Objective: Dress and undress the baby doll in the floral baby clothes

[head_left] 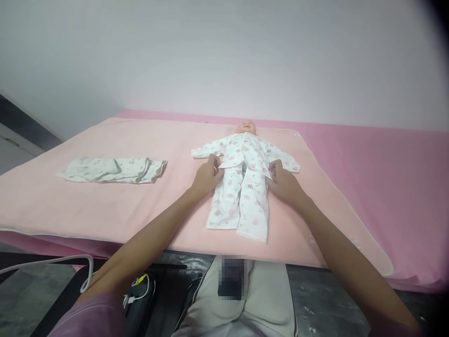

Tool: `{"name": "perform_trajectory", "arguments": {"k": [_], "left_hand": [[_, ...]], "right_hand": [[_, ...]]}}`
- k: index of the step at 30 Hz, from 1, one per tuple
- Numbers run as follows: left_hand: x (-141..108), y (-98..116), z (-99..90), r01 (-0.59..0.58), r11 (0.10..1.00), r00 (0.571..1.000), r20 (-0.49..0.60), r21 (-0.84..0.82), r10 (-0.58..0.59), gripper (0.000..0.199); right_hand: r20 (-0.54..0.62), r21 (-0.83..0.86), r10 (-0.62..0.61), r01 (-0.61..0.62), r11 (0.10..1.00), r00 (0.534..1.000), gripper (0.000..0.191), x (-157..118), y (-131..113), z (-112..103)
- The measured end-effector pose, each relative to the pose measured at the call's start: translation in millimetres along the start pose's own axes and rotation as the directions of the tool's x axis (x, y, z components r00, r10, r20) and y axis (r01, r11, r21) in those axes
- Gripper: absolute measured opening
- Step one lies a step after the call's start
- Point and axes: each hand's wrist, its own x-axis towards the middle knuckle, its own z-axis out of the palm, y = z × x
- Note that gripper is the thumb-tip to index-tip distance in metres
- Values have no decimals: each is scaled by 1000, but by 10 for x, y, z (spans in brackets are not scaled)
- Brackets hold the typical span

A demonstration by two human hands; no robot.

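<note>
A baby doll (247,126) lies on its back on a pink sheet, dressed in a white patterned baby top (242,149) with both sleeves spread outward. Matching baby trousers (228,199) cover its legs, their cuffs toward me. My left hand (208,174) pinches the top's hem at its left side, fingers closed. At the opposite side, my right hand (282,180) has its fingers closed on the hem's right corner. Between the hands the hem lies over the trousers' waist, with a small gap at the middle.
Folded patterned baby clothes (112,170) lie on the left of the pink sheet (168,140). A white wall (224,61) rises behind the table. Below the near edge are my legs, a white cable (52,260) and a black case (140,299).
</note>
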Motion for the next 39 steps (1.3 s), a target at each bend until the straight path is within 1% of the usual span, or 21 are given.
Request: {"name": "perform_trajectory", "arguments": {"k": [3, 6, 9, 11, 13, 16, 18, 19, 20, 22, 24, 26, 28, 29, 30, 31, 33, 35, 36, 38, 39], "left_hand": [[-58, 43, -37, -13, 1000, 997, -74, -8, 13, 18], [-62, -10, -64, -14, 1000, 999, -53, 1, 14, 23], [-27, -95, -56, -8, 999, 999, -34, 34, 9, 25], [-2, -138, -28, -25, 999, 999, -34, 29, 26, 24], [21, -162, 18, -35, 999, 999, -20, -13, 34, 23], [58, -166, 95, 19, 999, 1000, -13, -42, -20, 21], [80, -152, 124, 62, 998, 997, -43, -29, -63, 21], [86, -141, 126, 68, 998, 996, -63, -19, -69, 23], [86, -126, 117, 62, 998, 994, -85, -8, -63, 26], [66, -87, 77, 30, 999, 991, -128, 43, -25, 30], [22, -43, 23, -16, 993, 986, -165, 116, 36, 29], [-34, -2, -20, -91, 984, 975, -186, 156, 120, 27], [-77, 24, -35, -203, 968, 955, -188, 146, 228, 31], [-87, 30, -32, -264, 956, 943, -175, 132, 284, 36], [-88, 33, -22, -321, 939, 930, -149, 120, 337, 41], [-80, 34, -8, -371, 922, 917, -109, 115, 383, 44], [-48, 41, 19, -439, 890, 896, -9, 121, 443, 46], [-32, 73, 22, -457, 877, 890, 70, 147, 451, 48], [-48, 103, 7, -445, 880, 895, 86, 165, 437, 49], [-167, 184, -60, -397, 899, 918, 78, 186, 389, 49], [-280, 227, -107, -370, 910, 929, 63, 186, 365, 50]], "right_hand": [[-18, -16, -1, 1, 1000, 1000, 30, -16, -15, -13], [0, -19, 10, -10, 1000, 1000, 31, -29, -13, -19], [88, -22, 39, -37, 999, 995, 30, -47, -25, -39], [117, -25, 33, -30, 999, 993, 29, -58, -41, -57], [83, -26, 0, 2, 1000, 997, 29, -62, -59, -67], [-12, -18, -38, 38, 999, 999, 26, -52, -84, -58], [-75, -24, -51, 49, 998, 996, 15, -39, -91, -43], [-108, -39, -62, 58, 998, 992, 15, -32, -90, -35], [-137, -60, -81, 73, 996, 987, 20, -25, -83, -29], [-158, -110, -144, 127, 986, 977, 31, -15, -61, -27], [-147, -152, -215, 193, 969, 965, 34, -14, -36, -40], [-163, -159, -269, 244, 957, 949, 26, -25, -28, -65], [-216, -126, -306, 284, 950, 927, 9, -45, -46, -92], [-232, -103, -324, 308, 946, 917, 17, -54, -63, -101], [-232, -81, -346, 336, 938, 909, 31, -60, -81, -104], [-208, -62, -369, 365, 929, 906, 43, -61, -100, -101], [-103, -25, -416, 416, 909, 904, 53, -53, -137, -77], [-15, 3, -443, 443, 897, 897, 51, -45, -191, -47], [-9, 7, -447, 447, 894, 894, 49, -54, -235, -38], [-66, 2, -446, 447, 895, 893, 43, -128, -372, -42], [-106, 4, -443, 446, 895, 890, 39, -202, -465, -52]]}}
